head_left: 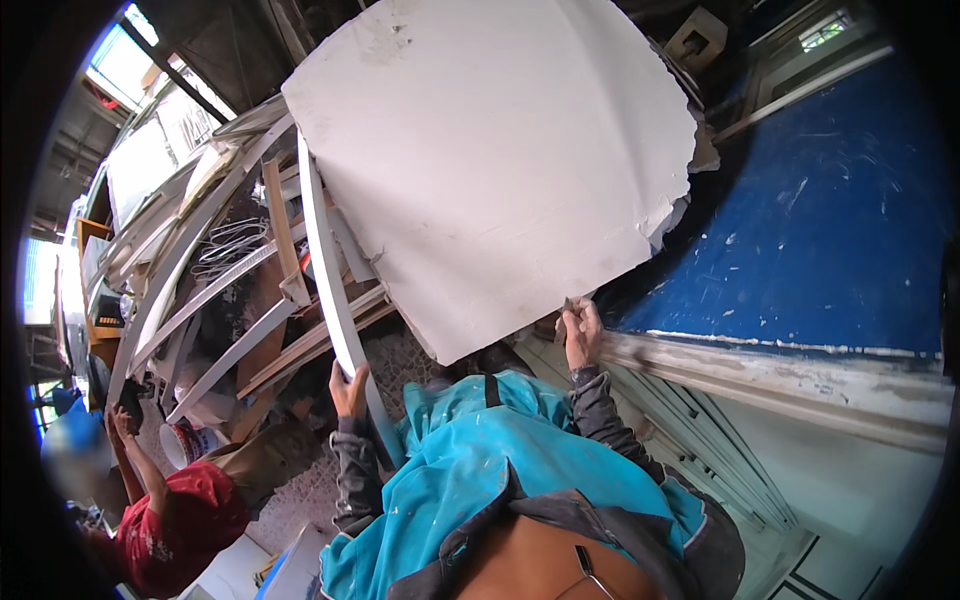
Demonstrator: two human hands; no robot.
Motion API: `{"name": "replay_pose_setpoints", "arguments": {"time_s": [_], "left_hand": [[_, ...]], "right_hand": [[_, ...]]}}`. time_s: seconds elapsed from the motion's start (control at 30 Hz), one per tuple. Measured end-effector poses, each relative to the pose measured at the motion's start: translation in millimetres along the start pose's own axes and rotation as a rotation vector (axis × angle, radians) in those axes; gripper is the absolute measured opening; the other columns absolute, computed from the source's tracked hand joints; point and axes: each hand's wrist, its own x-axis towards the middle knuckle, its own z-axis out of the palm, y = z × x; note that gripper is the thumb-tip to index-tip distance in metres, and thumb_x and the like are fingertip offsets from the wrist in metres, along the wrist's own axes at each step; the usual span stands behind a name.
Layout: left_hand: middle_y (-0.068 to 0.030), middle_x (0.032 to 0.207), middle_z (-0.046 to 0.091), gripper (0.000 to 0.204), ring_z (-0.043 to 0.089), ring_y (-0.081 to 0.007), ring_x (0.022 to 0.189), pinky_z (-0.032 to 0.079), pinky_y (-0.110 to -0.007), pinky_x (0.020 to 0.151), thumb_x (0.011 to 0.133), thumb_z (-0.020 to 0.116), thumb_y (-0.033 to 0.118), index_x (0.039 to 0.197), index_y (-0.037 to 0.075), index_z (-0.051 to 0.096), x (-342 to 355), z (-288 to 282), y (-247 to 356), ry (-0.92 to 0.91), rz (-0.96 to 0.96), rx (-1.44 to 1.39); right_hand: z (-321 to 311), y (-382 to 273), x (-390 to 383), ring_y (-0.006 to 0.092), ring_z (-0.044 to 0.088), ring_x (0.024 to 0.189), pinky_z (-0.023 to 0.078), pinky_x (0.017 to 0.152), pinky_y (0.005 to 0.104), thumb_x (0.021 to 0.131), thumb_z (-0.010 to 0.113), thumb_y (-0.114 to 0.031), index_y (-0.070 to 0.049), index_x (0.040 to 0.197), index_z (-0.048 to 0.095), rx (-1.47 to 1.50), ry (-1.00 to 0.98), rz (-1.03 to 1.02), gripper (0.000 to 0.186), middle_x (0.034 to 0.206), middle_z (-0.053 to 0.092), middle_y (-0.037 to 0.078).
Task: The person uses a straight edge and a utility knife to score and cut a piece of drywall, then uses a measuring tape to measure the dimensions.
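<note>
Head view: left fingers point(338, 376) grip slender white strip point(327, 270)

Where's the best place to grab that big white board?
For the white board, probably grip its fairly straight lower edge, coming from the wearer's side, because that edge faces them. Its right edge looks torn and ragged, so it might crumble.

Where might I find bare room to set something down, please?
The white board is bare across its middle, between the long white strip and its right edge. Whether it lies level is unclear. The blue surface above the pale ledge bears only marks. Left of the strip, piled strips lie crowded.
</note>
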Motion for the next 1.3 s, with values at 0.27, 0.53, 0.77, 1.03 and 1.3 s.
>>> {"name": "replay_pose_setpoints", "arguments": {"time_s": [0.27, 0.53, 0.77, 1.03, 1.3], "left_hand": [[-0.0096, 0.103, 0.065, 0.051, 0.061, -0.0179, 0.093, 0.05, -0.032, 0.083, 0.085, 0.073, 0.02, 0.127, -0.004, 0.055, -102, 45, 36, 0.155, -0.079, 0.042], [-0.014, 0.101, 0.069, 0.052, 0.066, -0.0196, 0.092, 0.053, -0.034, 0.083, 0.083, 0.075, 0.012, 0.13, -0.001, 0.054, -168, 72, 70, 0.245, -0.086, 0.06], [-0.021, 0.102, 0.071, 0.06, 0.072, -0.0289, 0.092, 0.056, -0.038, 0.081, 0.082, 0.073, 0.01, 0.137, 0.001, 0.052, -144, 58, 86, 0.18, 0.115, 0.256], [-0.0248, 0.115, 0.069, 0.072, 0.071, -0.0405, 0.098, 0.058, -0.044, 0.08, 0.077, 0.073, 0.009, 0.145, 0.006, 0.048, -107, 23, 76, -0.073, 0.273, 0.449], [-0.017, 0.094, 0.062, 0.089, 0.066, -0.0398, 0.079, 0.055, -0.047, 0.066, 0.072, 0.077, 0.018, 0.152, 0.011, 0.039, -53, -21, 49, -0.397, 0.39, 0.567]], "right_hand": [[17, -102, 109, 0.008, 0.05, 0.069, 0.044, 0.061, 0.0256, 0.101, 0.059, -0.016, -0.002, 0.111, 0.055, -0.028, 0.091, -0.358, 0.017, 0.085, 0.056, 0.002], [86, -244, 197, 0.011, 0.059, 0.072, 0.045, 0.057, 0.0225, 0.101, 0.06, -0.01, -0.002, 0.118, 0.06, 0.136, -0.115, -0.607, 0.019, 0.087, 0.064, 0.006], [177, -330, 175, 0.011, 0.067, 0.078, 0.056, 0.072, 0.0244, 0.101, 0.061, -0.009, 0.0, 0.113, 0.069, 0.207, -0.564, -0.711, 0.017, 0.091, 0.069, 0.004], [213, -310, 171, 0.0227, 0.064, 0.099, 0.054, 0.087, 0.0364, 0.087, 0.079, -0.033, -0.004, 0.126, 0.068, -0.501, -0.996, -1.091, 0.05, 0.108, 0.064, 0.012], [161, -318, 194, 0.0336, 0.049, 0.128, 0.047, 0.111, 0.0418, 0.061, 0.095, -0.031, -0.005, 0.151, 0.04, -1.104, -1.157, -1.24, 0.109, 0.136, 0.045, 0.016]]}}
